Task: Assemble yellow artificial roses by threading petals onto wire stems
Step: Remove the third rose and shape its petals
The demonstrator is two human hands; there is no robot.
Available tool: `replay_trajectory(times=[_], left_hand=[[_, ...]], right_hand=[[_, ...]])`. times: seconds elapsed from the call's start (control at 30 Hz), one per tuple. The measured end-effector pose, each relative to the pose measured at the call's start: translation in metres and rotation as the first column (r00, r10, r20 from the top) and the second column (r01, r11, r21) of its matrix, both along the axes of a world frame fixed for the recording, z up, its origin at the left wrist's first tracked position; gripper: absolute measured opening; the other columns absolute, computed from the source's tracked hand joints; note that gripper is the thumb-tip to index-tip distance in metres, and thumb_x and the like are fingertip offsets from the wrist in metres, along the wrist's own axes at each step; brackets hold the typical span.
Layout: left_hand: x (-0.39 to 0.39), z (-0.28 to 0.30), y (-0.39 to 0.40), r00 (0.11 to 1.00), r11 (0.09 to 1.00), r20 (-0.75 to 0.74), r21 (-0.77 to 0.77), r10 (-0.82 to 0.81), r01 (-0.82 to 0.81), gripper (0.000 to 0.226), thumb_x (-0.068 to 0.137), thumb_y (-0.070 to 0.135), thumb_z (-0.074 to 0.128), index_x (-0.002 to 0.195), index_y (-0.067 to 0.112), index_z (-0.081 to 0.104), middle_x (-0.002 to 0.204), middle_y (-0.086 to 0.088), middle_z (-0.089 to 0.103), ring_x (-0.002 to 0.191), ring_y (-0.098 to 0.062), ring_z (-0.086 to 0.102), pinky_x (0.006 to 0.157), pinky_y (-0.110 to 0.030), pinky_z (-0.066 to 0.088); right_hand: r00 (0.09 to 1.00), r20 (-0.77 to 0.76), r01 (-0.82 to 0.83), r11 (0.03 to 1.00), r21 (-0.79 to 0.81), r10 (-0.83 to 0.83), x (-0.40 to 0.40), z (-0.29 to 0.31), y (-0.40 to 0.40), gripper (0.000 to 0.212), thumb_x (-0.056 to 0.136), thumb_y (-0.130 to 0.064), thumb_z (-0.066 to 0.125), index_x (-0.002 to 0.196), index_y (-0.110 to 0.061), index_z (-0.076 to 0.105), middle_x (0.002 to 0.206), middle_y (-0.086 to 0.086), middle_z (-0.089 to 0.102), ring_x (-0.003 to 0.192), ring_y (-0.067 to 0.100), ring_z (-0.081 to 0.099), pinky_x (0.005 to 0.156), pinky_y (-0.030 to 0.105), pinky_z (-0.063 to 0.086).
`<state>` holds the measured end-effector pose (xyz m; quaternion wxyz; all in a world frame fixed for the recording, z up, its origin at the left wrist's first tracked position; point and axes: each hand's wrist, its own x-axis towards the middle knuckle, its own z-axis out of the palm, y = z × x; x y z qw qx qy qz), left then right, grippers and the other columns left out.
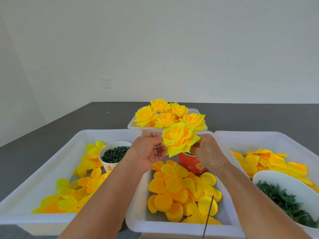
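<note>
While both hands pinch it, yellow rose (179, 139) above the middle tray (138, 219), left hand (148, 150) fingers curled on its petals, right hand (207, 152) gripping underneath, wire stem (208, 216) below.

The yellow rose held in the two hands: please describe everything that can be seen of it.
The rose is a full artificial bloom of bright yellow petals, fabric by the look, layered around a tighter, slightly orange centre, with the outer petals spread and pointed. It is held in the air, facing the camera, above the middle tray of loose petals. The left hand touches its left edge with the fingertips; the right hand holds it from below right. Its stem is not visible.
</note>
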<state>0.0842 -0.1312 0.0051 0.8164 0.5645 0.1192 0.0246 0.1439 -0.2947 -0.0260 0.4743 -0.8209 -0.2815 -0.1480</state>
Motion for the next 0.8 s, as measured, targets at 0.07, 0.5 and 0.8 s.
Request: replay_trajectory(times=[0.07, 0.5, 0.8], left_hand=[[-0.0008, -0.0002, -0.0007, 0.999, 0.994, 0.048, 0.107, 0.018, -0.023, 0.022, 0.089, -0.003, 0.052, 0.078, 0.013, 0.063, 0.063, -0.005, 0.059, 0.055, -0.015, 0.053, 0.051, -0.022, 0.049], [-0.0026, -0.0008, -0.0027, 0.985, 0.953, 0.123, 0.264, 0.121, -0.15, 0.018, 0.083, -0.004, 0.061, 0.074, 0.01, 0.067, 0.063, -0.006, 0.061, 0.055, -0.012, 0.054, 0.048, -0.016, 0.051], [-0.0053, 0.0003, -0.0064, 0.944, 0.904, 0.313, 0.365, 0.105, -0.222, 0.027, 0.078, -0.018, 0.057, 0.081, 0.007, 0.069, 0.069, -0.002, 0.065, 0.056, -0.006, 0.059, 0.048, -0.016, 0.044]], right_hand=[[1.0, -0.005, 0.005, 1.0, -0.013, -0.005, 0.0014, -0.0007, 0.0, 0.013, 0.085, -0.009, 0.065, 0.091, 0.0, 0.073, 0.087, 0.009, 0.07, 0.082, 0.029, 0.062, 0.083, 0.042, 0.051], [0.993, -0.088, -0.068, 0.996, 0.052, 0.072, 0.0, -0.0001, -0.0007, 0.018, 0.082, -0.008, 0.068, 0.099, -0.005, 0.073, 0.1, 0.006, 0.071, 0.094, 0.025, 0.064, 0.092, 0.041, 0.049], [0.978, -0.176, -0.11, 0.994, 0.023, 0.112, 0.0017, -0.0013, -0.0017, 0.012, 0.082, -0.007, 0.069, 0.093, -0.011, 0.074, 0.093, 0.008, 0.072, 0.092, 0.029, 0.064, 0.088, 0.039, 0.05]])
